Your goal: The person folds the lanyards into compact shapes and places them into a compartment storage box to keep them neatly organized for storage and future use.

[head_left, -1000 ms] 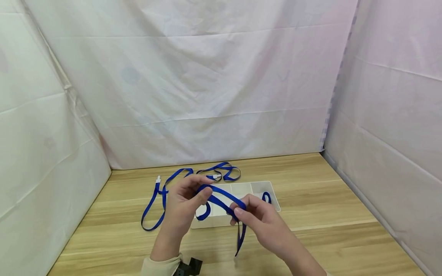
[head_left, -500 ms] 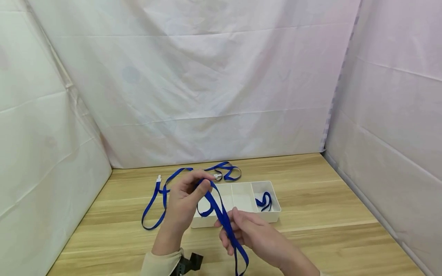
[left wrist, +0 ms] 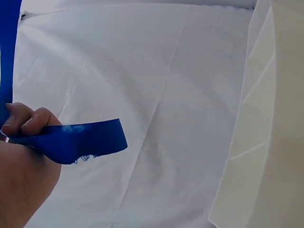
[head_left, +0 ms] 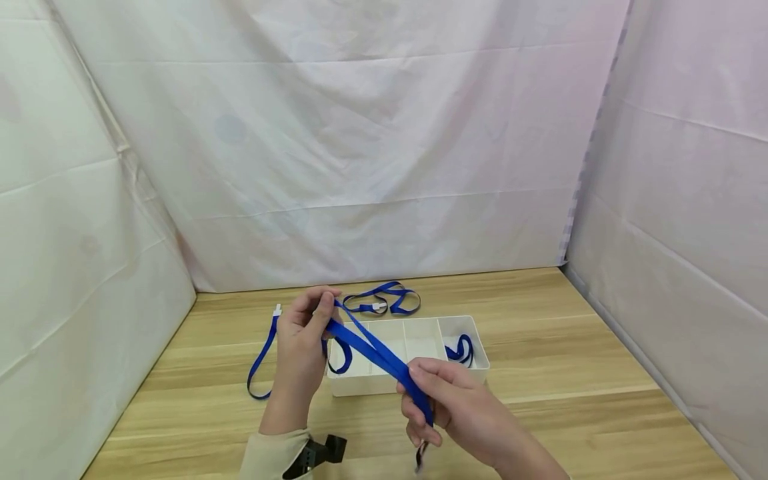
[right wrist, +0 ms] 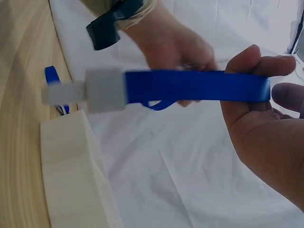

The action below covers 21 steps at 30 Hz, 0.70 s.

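Observation:
A blue lanyard (head_left: 369,348) is stretched between both hands, over a white divided box (head_left: 384,385). My left hand (head_left: 303,343) pinches it at the upper left between thumb and fingers, and a short loop (left wrist: 90,140) hangs out past that hand. Lower right, my right hand (head_left: 459,403) grips the doubled straps between thumb and fingers. From that hand an end with a white plastic clip (right wrist: 105,90) sticks out in the right wrist view. A folded blue lanyard (head_left: 461,349) lies in the box's right compartment.
Behind the box lies a loose blue lanyard (head_left: 387,288) with a white clip. Another lanyard (head_left: 259,367) lies left, partly hidden by the left hand. White cloth (head_left: 372,167) hangs behind the wooden table (head_left: 570,373) and at both sides.
My right hand loosened, moved down along the lanyard and gripped it again lower. My left hand moved a little up and left, and the straps are now pulled straighter.

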Motion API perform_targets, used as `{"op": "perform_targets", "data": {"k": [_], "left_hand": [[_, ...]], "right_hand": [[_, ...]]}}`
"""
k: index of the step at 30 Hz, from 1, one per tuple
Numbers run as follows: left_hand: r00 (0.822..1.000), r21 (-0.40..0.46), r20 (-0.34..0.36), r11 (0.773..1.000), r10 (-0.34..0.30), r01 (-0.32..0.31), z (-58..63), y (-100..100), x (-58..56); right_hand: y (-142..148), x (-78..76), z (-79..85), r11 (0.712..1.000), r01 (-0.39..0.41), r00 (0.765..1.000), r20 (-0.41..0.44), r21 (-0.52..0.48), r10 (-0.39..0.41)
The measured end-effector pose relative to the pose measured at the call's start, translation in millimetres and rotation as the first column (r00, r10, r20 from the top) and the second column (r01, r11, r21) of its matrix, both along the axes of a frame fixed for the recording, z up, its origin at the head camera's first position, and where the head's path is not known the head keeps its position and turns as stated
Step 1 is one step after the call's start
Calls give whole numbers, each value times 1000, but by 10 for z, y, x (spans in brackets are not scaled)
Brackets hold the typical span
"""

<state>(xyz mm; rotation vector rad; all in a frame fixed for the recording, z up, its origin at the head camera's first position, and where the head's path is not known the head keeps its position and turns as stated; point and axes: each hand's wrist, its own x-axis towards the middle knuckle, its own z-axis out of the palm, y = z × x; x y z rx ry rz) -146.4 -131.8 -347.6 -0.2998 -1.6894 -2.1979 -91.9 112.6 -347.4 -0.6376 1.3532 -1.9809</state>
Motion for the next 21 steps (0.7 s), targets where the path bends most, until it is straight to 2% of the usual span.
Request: {"op": "perform_targets", "data": {"k": [4,7,9,11,12,13,16,18,19,20,21], "left_hand": [[999,-38,33,999,9,-8,-55,-48,-44],[999,-152,39,988,-15,21,-109,-89,-58],[997,-269,22,960,-72,75,-142,-104,-48],[987,-390,-8,909,-164,148,-170,-92,-24],[974,-437,-26,879,-225,191,-176,-73,-7],[951,-462,-48,851,-304,249,-178,-46,12],[853,-489,-76,764,-517,420,-157,64,82],[799,-474,-79,727,-597,496,-133,140,126],[787,-461,-69,719,-613,520,-123,170,148],[786,-452,-58,718,-616,529,-116,192,166],[792,-443,-49,724,-608,529,-115,208,181]], "right_hand": [[25,29,53,999,24,1000,-13,24,-24],[27,43,95,994,76,997,-32,81,-73],[24,50,121,987,111,993,-53,119,-106],[17,55,141,979,136,989,-77,153,-126],[11,57,149,975,146,988,-84,167,-133],[5,58,153,972,152,986,-92,179,-137],[-8,57,158,967,162,985,-90,198,-147],[-8,56,156,965,168,984,-91,199,-152],[-4,55,156,965,172,983,-91,198,-157],[2,54,156,964,178,983,-91,198,-162],[10,54,157,963,185,981,-93,199,-169]]}}
